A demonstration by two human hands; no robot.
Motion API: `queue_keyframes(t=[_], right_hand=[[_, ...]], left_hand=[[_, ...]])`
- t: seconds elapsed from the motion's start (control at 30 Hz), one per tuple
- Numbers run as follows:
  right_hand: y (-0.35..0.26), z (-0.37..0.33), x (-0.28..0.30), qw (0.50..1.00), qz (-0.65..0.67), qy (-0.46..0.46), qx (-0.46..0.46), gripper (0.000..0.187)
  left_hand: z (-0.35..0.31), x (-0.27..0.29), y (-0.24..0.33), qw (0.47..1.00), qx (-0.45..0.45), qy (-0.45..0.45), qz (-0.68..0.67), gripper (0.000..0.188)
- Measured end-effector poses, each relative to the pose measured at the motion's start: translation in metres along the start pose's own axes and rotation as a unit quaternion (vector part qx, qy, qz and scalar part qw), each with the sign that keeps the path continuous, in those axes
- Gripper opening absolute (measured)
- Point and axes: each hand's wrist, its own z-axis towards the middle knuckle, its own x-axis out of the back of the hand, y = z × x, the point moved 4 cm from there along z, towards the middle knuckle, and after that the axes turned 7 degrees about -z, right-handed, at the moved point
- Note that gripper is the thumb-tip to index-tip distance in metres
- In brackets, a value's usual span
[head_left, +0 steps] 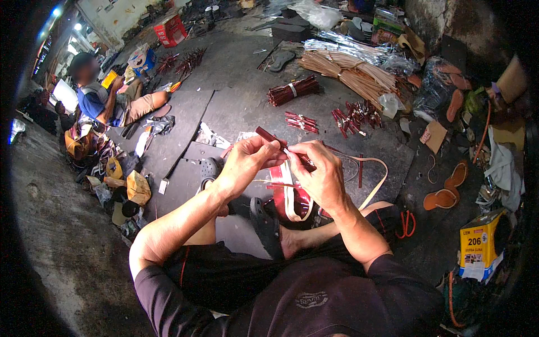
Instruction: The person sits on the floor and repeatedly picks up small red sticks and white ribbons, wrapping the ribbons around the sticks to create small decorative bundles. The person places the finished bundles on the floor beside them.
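Note:
Raised in front of me, my left hand pinches a dark red strip, whose upper end sticks out past the fingers. My right hand has its fingers closed around the strip's other end, close to the left fingertips. A small whitish bit shows between the two hands; its kind is too small to make out. Below them lie shiny dark red pieces and a cream band, partly hidden by my right hand. A bundle of dark red strips and short red pieces lie beyond.
Long tan strips lie in a tied bundle farther back. More short red strips are heaped nearby. Orange sandals and a yellow can stand at right. Another person sits on the floor at far left, near a red box.

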Motion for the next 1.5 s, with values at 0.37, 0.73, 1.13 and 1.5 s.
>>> queue_keyframes(t=[0.37, 0.73, 1.13, 1.5], right_hand=[[0.000, -0.002, -0.006, 0.997, 0.012, -0.066, -0.031, 0.017], [0.001, -0.007, -0.019, 0.999, -0.015, -0.051, 0.003, 0.017], [0.014, -0.018, -0.024, 0.946, 0.224, -0.106, -0.211, 0.015], [0.017, -0.020, -0.040, 0.973, 0.181, -0.026, -0.144, 0.016]], left_hand=[[-0.005, 0.006, -0.002, 0.999, -0.009, 0.007, 0.044, 0.022], [-0.011, 0.004, 0.008, 0.960, -0.099, 0.024, 0.262, 0.021], [-0.014, 0.002, 0.005, 0.973, -0.119, 0.044, 0.194, 0.020], [-0.017, -0.001, 0.008, 0.964, -0.117, 0.033, 0.235, 0.025]])
